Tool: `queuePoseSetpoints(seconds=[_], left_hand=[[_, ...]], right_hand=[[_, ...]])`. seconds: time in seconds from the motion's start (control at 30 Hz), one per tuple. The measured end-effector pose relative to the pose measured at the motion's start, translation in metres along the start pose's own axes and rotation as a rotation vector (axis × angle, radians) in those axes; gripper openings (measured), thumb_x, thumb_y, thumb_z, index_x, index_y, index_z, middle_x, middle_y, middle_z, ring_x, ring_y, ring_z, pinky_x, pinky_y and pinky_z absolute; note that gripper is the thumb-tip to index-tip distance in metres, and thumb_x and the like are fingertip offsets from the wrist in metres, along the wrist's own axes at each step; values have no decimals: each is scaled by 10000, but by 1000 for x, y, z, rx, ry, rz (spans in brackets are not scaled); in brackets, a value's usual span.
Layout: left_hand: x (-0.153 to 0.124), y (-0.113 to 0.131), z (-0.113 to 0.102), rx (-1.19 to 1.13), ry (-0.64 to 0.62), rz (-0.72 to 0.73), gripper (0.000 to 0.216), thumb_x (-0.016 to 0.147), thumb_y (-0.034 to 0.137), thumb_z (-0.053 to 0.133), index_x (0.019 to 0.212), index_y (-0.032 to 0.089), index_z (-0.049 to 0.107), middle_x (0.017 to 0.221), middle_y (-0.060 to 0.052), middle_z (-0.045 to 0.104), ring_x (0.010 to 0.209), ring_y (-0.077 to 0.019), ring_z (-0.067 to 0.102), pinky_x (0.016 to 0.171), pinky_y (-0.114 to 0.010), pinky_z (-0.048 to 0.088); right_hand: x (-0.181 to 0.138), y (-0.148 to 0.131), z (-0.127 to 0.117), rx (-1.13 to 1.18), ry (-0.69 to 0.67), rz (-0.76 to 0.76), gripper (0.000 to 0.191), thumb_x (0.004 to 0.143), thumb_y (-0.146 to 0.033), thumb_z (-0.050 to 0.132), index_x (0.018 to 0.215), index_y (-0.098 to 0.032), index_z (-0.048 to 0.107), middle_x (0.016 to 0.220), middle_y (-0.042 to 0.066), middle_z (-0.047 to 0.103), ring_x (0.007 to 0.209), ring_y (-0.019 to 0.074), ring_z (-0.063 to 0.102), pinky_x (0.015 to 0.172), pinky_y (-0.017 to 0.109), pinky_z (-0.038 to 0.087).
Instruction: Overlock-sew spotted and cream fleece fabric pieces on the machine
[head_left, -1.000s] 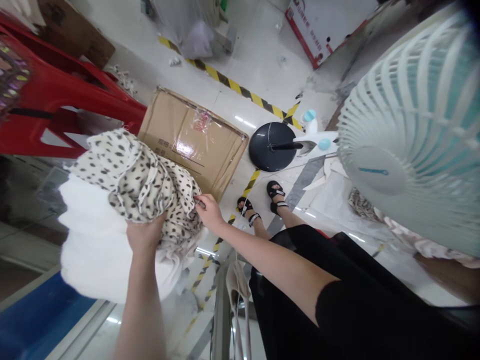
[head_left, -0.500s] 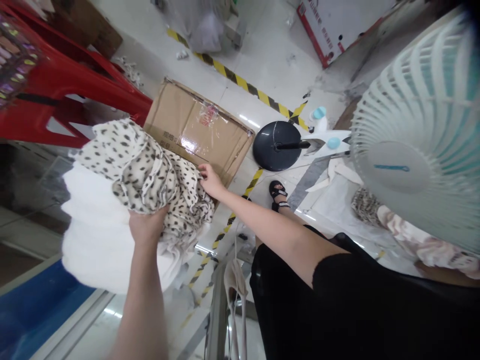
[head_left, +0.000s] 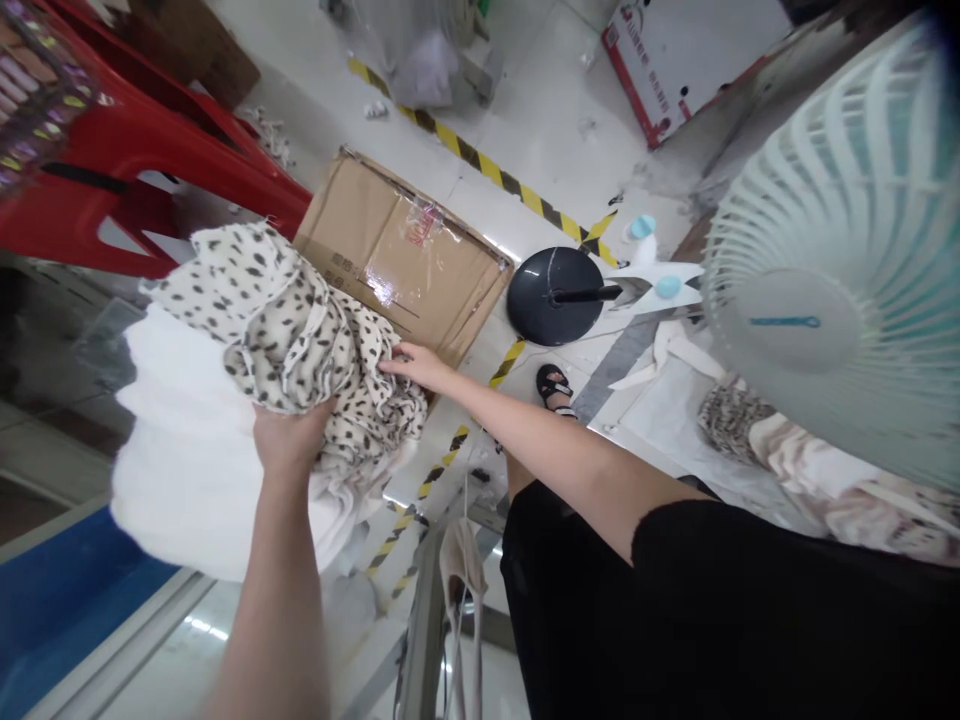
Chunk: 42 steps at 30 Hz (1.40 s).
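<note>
A bunched white cloth with dark spots (head_left: 292, 320) lies on a thick pile of white fabric (head_left: 187, 450) at the left. My left hand (head_left: 292, 435) is closed round the near side of the spotted bundle, its fingers hidden under the folds. At the right edge of the same cloth is my right hand (head_left: 416, 367). Its thumb and fingers are stretched out and apart, with the tips against the cloth.
Behind the cloth sits a taped cardboard box (head_left: 412, 260). A red plastic stool (head_left: 172, 140) stands at upper left. To the right are a round black base (head_left: 555, 295) and a large pale-green fan (head_left: 810, 290). Yellow-black tape (head_left: 480, 160) crosses the floor. A metal frame (head_left: 420, 620) stands below.
My right hand has shifted slightly left along the cloth's edge, and its fingers have straightened. My left hand keeps its hold on the bundle. The view has moved slightly.
</note>
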<state>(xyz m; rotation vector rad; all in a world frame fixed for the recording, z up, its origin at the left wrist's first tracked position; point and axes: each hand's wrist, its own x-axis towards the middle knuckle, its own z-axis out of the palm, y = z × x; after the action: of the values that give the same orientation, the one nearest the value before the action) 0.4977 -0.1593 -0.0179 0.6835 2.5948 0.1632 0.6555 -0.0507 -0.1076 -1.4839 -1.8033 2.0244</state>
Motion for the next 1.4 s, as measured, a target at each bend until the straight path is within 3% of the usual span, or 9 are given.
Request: queuePoseSetpoints(seconds=[0.17,0.4,0.5,0.73,0.87,0.97,1.07,1.2,1.4], left_hand=[[0,1,0,-11,-8,-16,914,539,498,699,1301,113,370,1274,-139,470,1170,-294,443,996,-383,385],[-1,2,-2,0,-4,-27,916,535,492,707,1294,97,379,1263,-149,478,1171,-299,440,996,-381,385],[3,-3,1,1,-1,1,914,542,501,699,1294,95,377,1272,-154,469,1180,-299,431,1010,-379,367],[4,-5,3,-31,1,2,924,535,494,704,1296,92,366,1280,-163,457,1178,-308,428,1004,-406,363],[4,-4,1,-53,-17,16,891,550,447,707,1290,80,372,1284,-165,450,1183,-303,423,1015,-408,348],[4,-3,1,-80,-15,49,882,545,441,722,1283,92,387,1296,-159,438,1200,-297,405,1030,-405,329],[3,-2,1,-142,-10,99,860,535,423,743,1261,97,417,1285,-157,452,1203,-279,406,1042,-387,315],[-3,-1,1,-280,-5,168,861,547,426,747,1274,112,409,1274,-139,471,1190,-242,430,1038,-355,323],[-11,1,4,-379,28,169,685,654,438,667,1226,108,482,1222,-136,519,1189,-225,435,1048,-349,300]], right_hand=[[1,-3,9,-53,54,-26,90,679,-230,595,654,-144,584,647,-40,515,690,118,487,667,204,373],[0,-11,-1,-78,180,-8,114,694,-196,533,593,-144,523,599,-35,461,633,111,439,642,208,351],[-2,-9,-5,-66,212,6,13,694,-166,531,695,-153,529,680,-29,506,676,113,458,665,209,366],[-4,-8,-3,-58,133,-8,256,789,-351,485,1002,-209,498,971,6,581,865,162,539,771,282,431],[-11,-12,-3,-217,169,-27,557,689,-169,566,1218,-148,391,1153,115,499,1033,241,489,888,358,402],[-22,-19,-1,-303,272,-190,556,691,-67,483,1236,-132,394,1259,143,398,1168,254,376,1003,383,299],[-30,-30,10,-234,178,-334,381,775,-156,454,1156,-158,459,1108,97,520,1025,201,493,936,338,381],[-26,-39,31,-23,85,-111,463,800,-417,483,1192,-187,396,912,46,594,798,188,570,774,348,464],[-11,-28,32,-32,155,-44,564,675,-106,495,1214,-230,382,833,-3,579,802,176,558,777,328,450]])
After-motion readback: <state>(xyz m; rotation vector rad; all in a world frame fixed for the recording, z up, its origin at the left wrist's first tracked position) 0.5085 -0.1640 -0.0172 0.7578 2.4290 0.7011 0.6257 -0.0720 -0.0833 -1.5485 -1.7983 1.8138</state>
